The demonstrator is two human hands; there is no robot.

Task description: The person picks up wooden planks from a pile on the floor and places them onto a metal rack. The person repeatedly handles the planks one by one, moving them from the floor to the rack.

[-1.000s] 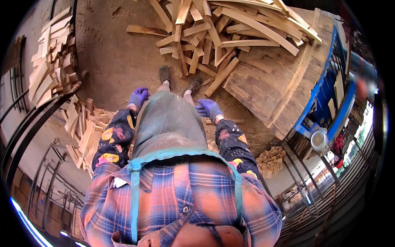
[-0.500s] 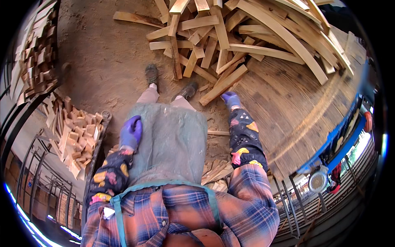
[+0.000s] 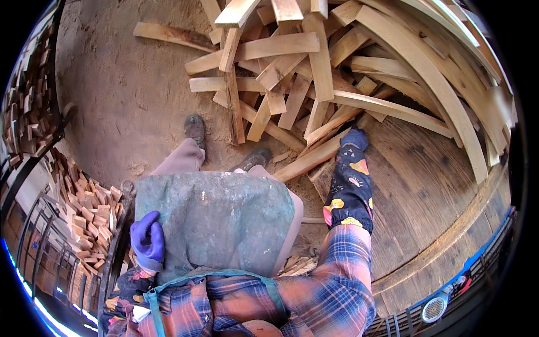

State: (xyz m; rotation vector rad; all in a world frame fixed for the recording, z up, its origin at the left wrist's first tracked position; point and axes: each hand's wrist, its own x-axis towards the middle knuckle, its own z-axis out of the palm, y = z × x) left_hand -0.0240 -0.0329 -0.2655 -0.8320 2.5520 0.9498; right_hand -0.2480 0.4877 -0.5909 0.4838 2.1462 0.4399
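Observation:
My left hand (image 3: pixel 147 240), in a purple glove, rests by the left edge of the grey-green apron (image 3: pixel 216 216) over my lap. Its fingers are curled in, and nothing shows in them. My right arm stretches forward over the round plank table. At its end my right hand (image 3: pixel 354 140), gloved in blue-purple, lies against the far end of a wooden board (image 3: pixel 311 160). This board slants across the table's left edge, at the near side of the pile. The right fingers are mostly hidden, so their grip on the board does not show.
A loose pile of straight and curved wood pieces (image 3: pixel 292 73) covers the far middle and right. The round wooden table (image 3: pixel 426 191) spreads to my right. Cut blocks (image 3: pixel 92 219) stand heaped at my left, beside a dark metal frame (image 3: pixel 115 230). Dusty ground (image 3: pixel 112 101) lies ahead.
My right hand has moved forward along the board to its far end. The left hand has drawn back and left over the apron. The whole view has shifted.

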